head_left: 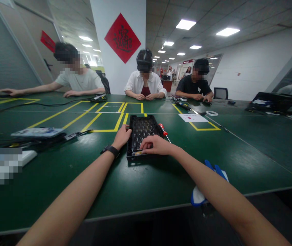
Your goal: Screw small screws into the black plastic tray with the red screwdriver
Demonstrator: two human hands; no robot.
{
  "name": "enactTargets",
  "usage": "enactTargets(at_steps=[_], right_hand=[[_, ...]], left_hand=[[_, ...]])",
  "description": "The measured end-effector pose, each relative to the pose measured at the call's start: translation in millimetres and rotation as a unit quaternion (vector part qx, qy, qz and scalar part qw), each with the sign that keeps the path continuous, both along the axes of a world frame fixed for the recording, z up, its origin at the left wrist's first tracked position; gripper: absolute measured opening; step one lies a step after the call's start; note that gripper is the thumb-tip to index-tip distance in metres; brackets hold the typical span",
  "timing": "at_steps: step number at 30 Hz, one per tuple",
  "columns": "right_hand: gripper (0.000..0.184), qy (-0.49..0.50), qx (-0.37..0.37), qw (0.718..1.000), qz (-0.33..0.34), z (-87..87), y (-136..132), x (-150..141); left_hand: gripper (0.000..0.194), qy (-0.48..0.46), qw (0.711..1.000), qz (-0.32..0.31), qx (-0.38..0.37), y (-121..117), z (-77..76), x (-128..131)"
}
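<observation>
A black rectangular tray-like case [135,159] lies on the green table in front of me, with rows of small shiny round shapes inside it. My left hand [122,137] grips its left side wall, thumb over the rim. At the near end of the case, my right hand [156,145] reaches in with fingers curled and pinched together. Whatever those fingertips hold, if anything, is hidden from me. Close to them, a small yellowish patch [137,153] shows inside the near edge. Touching or just beside the case's right side is a red-handled screwdriver [163,130].
Blue-and-white gloves [198,196] lie under my right forearm at the table edge. Cables and a flat light-blue box [37,132] are on the left. A paper sheet [193,118] and a white ring [211,113] lie farther right. Several people sit across the table [240,150].
</observation>
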State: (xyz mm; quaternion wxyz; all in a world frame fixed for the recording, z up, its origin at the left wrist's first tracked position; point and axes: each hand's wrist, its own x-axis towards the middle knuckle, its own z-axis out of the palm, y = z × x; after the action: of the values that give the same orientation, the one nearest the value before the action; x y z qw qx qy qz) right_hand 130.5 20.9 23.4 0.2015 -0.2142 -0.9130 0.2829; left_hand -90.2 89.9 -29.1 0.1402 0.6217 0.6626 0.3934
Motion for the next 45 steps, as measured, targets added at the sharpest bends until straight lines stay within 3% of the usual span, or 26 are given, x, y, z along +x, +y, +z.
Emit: enactTargets(at_steps=[5,17,24,37,45], right_hand=[[0.023,0.003,0.020,1.000,0.001,-0.6,0.5,0.8],[0.023,-0.005,-0.014,1.000,0.005,0.2,-0.3,0.8],[0.023,0.007,0.019,1.000,0.000,-1.6,0.7,0.8],[0.022,-0.001,-0.023,1.000,0.001,-3.6,3.0,0.4],[0.023,0.001,0.005,1.000,-0.005,-1.2,0.7,1.1]], left_hand=[[0.038,-0.007,1.000,-0.006,0.004,-0.9,0.2,0.1],[0.039,-0.007,1.000,-0.002,-0.005,-0.6,-0.3,-0.6],[0.041,0.002,1.000,-0.011,0.006,1.5,-2.4,-2.3],[0.041,0.004,1.000,-0.007,0.000,-0.4,0.2,-0.9],[0.039,0.000,1.000,-0.009,0.005,-0.6,-0.3,-1.0]])
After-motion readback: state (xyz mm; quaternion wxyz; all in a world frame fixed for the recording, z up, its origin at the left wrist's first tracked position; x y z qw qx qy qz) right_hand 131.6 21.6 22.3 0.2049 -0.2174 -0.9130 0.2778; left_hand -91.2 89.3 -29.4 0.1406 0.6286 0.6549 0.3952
